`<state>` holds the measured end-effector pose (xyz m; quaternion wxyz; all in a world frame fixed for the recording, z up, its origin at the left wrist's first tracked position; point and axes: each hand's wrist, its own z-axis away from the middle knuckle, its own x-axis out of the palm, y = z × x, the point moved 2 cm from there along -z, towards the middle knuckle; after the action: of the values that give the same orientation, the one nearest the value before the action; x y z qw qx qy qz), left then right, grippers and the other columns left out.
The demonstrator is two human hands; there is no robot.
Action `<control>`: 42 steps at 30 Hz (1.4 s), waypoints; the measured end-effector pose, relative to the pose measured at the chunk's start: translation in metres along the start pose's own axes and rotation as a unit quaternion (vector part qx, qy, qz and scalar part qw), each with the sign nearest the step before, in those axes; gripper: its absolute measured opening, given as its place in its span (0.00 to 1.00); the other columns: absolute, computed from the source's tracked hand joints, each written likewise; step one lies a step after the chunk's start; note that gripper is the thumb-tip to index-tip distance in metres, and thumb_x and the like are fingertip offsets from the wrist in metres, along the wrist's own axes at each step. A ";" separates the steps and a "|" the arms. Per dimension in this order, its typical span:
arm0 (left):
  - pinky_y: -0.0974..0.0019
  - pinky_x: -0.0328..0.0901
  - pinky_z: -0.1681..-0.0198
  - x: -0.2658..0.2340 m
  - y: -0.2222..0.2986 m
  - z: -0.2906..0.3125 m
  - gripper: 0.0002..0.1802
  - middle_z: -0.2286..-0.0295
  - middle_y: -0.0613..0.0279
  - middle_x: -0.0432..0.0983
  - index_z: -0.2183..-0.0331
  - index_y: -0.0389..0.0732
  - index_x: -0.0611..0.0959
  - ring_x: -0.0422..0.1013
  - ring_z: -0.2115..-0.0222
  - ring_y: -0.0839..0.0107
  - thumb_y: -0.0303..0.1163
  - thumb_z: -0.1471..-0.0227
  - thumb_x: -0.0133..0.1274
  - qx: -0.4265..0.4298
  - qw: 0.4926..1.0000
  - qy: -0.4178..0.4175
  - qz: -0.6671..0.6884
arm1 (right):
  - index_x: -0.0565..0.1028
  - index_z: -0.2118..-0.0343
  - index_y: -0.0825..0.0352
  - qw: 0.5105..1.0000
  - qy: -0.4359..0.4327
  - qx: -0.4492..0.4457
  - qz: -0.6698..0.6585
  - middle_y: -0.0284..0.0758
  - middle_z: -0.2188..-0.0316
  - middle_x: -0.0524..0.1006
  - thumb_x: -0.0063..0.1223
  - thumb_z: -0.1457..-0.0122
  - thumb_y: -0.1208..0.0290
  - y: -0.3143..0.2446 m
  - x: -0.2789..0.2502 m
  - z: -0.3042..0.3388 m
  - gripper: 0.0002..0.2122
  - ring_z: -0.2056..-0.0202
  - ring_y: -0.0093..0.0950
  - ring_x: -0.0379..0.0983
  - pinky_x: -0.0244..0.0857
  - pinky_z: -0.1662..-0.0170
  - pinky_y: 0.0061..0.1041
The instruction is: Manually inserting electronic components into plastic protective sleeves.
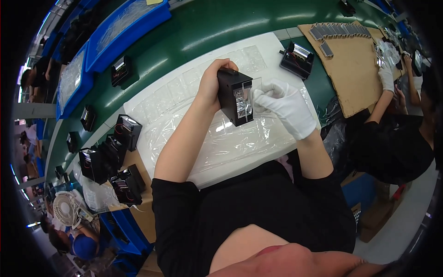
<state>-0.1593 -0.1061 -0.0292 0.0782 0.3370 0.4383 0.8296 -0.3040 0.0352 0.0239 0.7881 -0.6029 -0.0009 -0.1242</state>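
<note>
My bare left hand (213, 85) is wrapped round a black box-shaped housing (228, 98), held up over a white board. A shiny, reflective opening (242, 102) shows in the end of the housing nearest my body. My right hand (287, 110), in a white glove, pinches a thin clear pane (258, 86) against or just beside the housing's right side; whether they touch I cannot tell. Beneath both hands lies clear plastic sheeting (230, 143) on the white board (272, 46).
Blue trays (94, 60) of clear panes stand at the back left. Several black housings (128, 131) crowd the left side; another housing (297, 60) sits back right. Metal pieces line a cardboard sheet (353, 69). A gloved co-worker's hand (386, 78) is at far right. A fan (66, 208) stands lower left.
</note>
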 end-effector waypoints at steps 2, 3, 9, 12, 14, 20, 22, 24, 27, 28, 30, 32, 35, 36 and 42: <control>0.74 0.60 0.64 0.006 0.001 -0.001 0.18 0.73 0.66 0.73 0.76 0.45 0.80 0.66 0.69 0.75 0.47 0.44 0.47 0.031 0.999 0.037 -0.023 | 0.80 0.60 0.69 0.998 0.004 -0.027 0.065 0.33 0.74 0.80 0.57 0.36 0.71 0.002 0.002 -0.001 0.07 0.73 0.21 0.75 0.71 0.65 0.17; 0.73 0.59 0.65 0.013 0.004 -0.001 0.18 0.74 0.65 0.72 0.77 0.44 0.80 0.65 0.70 0.74 0.46 0.44 0.46 0.063 0.994 0.075 -0.048 | 0.80 0.61 0.69 0.990 0.007 -0.055 0.128 0.32 0.74 0.80 0.56 0.36 0.69 0.002 0.002 -0.001 0.08 0.74 0.22 0.76 0.71 0.65 0.18; 0.68 0.60 0.61 -0.002 0.045 -0.010 0.14 0.73 0.63 0.71 0.66 0.41 0.79 0.65 0.69 0.69 0.41 0.40 0.48 0.351 0.882 0.175 -0.263 | 0.80 0.62 0.65 0.809 0.061 -0.270 0.518 0.29 0.72 0.80 0.54 0.36 0.62 0.018 -0.011 -0.017 0.11 0.73 0.29 0.76 0.72 0.62 0.24; 0.67 0.63 0.59 -0.005 0.066 -0.010 0.17 0.69 0.61 0.73 0.57 0.40 0.76 0.66 0.67 0.68 0.43 0.40 0.54 0.536 0.625 0.246 -0.512 | 0.79 0.60 0.64 0.731 0.030 -0.336 0.593 0.30 0.68 0.80 0.55 0.39 0.63 0.022 -0.016 -0.018 0.11 0.70 0.31 0.77 0.72 0.60 0.26; 0.67 0.64 0.61 -0.011 0.055 -0.002 0.16 0.70 0.61 0.74 0.59 0.40 0.77 0.67 0.68 0.68 0.43 0.39 0.54 0.504 0.691 0.153 -0.496 | 0.78 0.57 0.65 0.717 -0.068 -0.374 0.585 0.33 0.61 0.80 0.58 0.44 0.67 0.025 -0.015 -0.018 0.13 0.65 0.32 0.77 0.71 0.59 0.28; 0.65 0.67 0.58 0.020 -0.008 0.083 0.15 0.66 0.63 0.76 0.61 0.43 0.79 0.72 0.66 0.67 0.43 0.44 0.59 0.021 0.690 -0.349 -0.634 | 0.76 0.54 0.64 0.665 -0.190 -0.388 0.609 0.33 0.54 0.79 0.60 0.49 0.66 0.035 -0.016 -0.019 0.18 0.58 0.33 0.78 0.71 0.57 0.28; 0.65 0.67 0.57 0.009 -0.032 0.095 0.17 0.65 0.63 0.75 0.60 0.43 0.78 0.72 0.65 0.66 0.44 0.44 0.59 0.079 0.678 -0.345 -0.645 | 0.76 0.54 0.64 0.648 -0.175 -0.380 0.637 0.34 0.54 0.79 0.60 0.49 0.66 0.043 -0.021 -0.021 0.18 0.57 0.34 0.77 0.72 0.57 0.28; 0.64 0.66 0.55 0.002 -0.049 0.101 0.19 0.62 0.62 0.73 0.57 0.45 0.76 0.71 0.62 0.65 0.46 0.45 0.60 0.198 0.640 -0.344 -0.658 | 0.75 0.54 0.64 0.609 -0.133 -0.357 0.696 0.34 0.54 0.78 0.61 0.50 0.65 0.054 -0.032 -0.025 0.19 0.56 0.35 0.77 0.72 0.56 0.27; 0.64 0.65 0.53 0.003 -0.054 0.109 0.22 0.61 0.62 0.72 0.55 0.46 0.75 0.71 0.60 0.64 0.47 0.46 0.60 0.250 0.611 -0.336 -0.672 | 0.75 0.54 0.63 0.595 -0.126 -0.378 0.698 0.34 0.54 0.78 0.61 0.51 0.65 0.046 -0.029 -0.031 0.20 0.57 0.35 0.77 0.72 0.57 0.27; 0.64 0.65 0.53 0.003 -0.055 0.110 0.24 0.60 0.62 0.71 0.55 0.46 0.74 0.70 0.59 0.63 0.48 0.47 0.61 0.243 0.604 -0.334 -0.681 | 0.75 0.53 0.63 0.603 -0.139 -0.407 0.672 0.34 0.54 0.78 0.61 0.51 0.64 0.040 -0.024 -0.032 0.20 0.58 0.34 0.77 0.72 0.59 0.27; 0.63 0.65 0.51 0.002 -0.056 0.111 0.27 0.59 0.62 0.69 0.53 0.47 0.73 0.70 0.57 0.63 0.50 0.49 0.62 0.229 0.590 -0.330 -0.700 | 0.74 0.53 0.62 0.615 -0.164 -0.463 0.617 0.33 0.54 0.78 0.60 0.51 0.64 0.032 -0.016 -0.034 0.21 0.61 0.34 0.78 0.73 0.61 0.26; 0.63 0.65 0.51 0.003 -0.057 0.112 0.27 0.59 0.62 0.69 0.54 0.47 0.73 0.70 0.58 0.63 0.50 0.49 0.62 0.238 0.587 -0.324 -0.703 | 0.75 0.53 0.62 0.608 -0.169 -0.466 0.620 0.33 0.54 0.78 0.59 0.50 0.65 0.033 -0.014 -0.033 0.20 0.62 0.32 0.78 0.73 0.62 0.25; 0.63 0.65 0.51 0.003 -0.060 0.113 0.28 0.60 0.63 0.69 0.54 0.46 0.73 0.70 0.58 0.63 0.50 0.50 0.62 0.264 0.578 -0.306 -0.709 | 0.75 0.54 0.61 0.587 -0.184 -0.475 0.629 0.32 0.53 0.78 0.57 0.47 0.66 0.037 -0.013 -0.030 0.17 0.65 0.29 0.79 0.72 0.64 0.23; 0.63 0.65 0.51 0.004 -0.060 0.113 0.28 0.60 0.63 0.69 0.54 0.46 0.73 0.70 0.58 0.63 0.50 0.50 0.62 0.265 0.578 -0.305 -0.709 | 0.75 0.54 0.61 0.587 -0.184 -0.475 0.629 0.32 0.53 0.78 0.57 0.47 0.66 0.037 -0.013 -0.030 0.17 0.65 0.29 0.79 0.72 0.64 0.23; 0.61 0.67 0.55 0.017 -0.052 0.102 0.24 0.61 0.61 0.72 0.54 0.45 0.75 0.72 0.60 0.62 0.48 0.48 0.61 0.219 0.574 -0.315 -0.724 | 0.76 0.54 0.62 0.718 0.017 -0.416 0.558 0.35 0.58 0.82 0.55 0.42 0.73 0.047 -0.046 -0.034 0.13 0.70 0.30 0.79 0.73 0.67 0.21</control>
<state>-0.1172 0.0012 -0.0214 0.7097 0.1541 0.6522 0.2173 -0.3442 0.0230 -0.0374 0.3837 -0.7591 0.4010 0.3401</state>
